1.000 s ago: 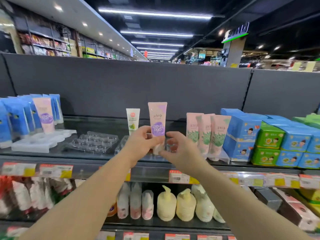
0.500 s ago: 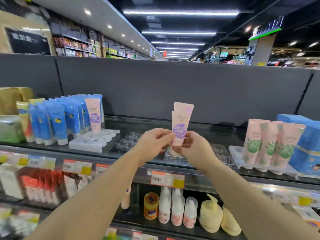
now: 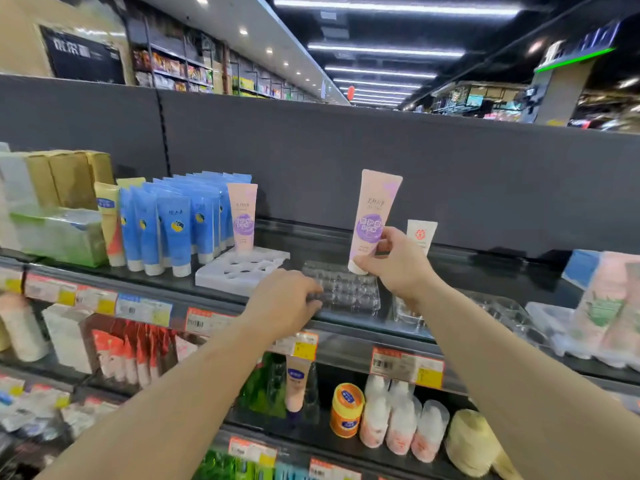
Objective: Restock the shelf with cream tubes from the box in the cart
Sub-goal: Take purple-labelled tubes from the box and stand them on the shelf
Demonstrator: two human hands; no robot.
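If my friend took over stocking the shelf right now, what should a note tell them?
Right hand: grips a pink cream tube upright, cap down, just over the clear tray.
Left hand: fingers curled on the clear tray's front left edge, seemingly steadying it.
On the shelf: one matching pink tube already stands in the white tray, beside the blue tubes.
Done: one tube brought up to the shelf.
Left: seat this tube in a tray slot, then fetch more. The cart and box are out of view.
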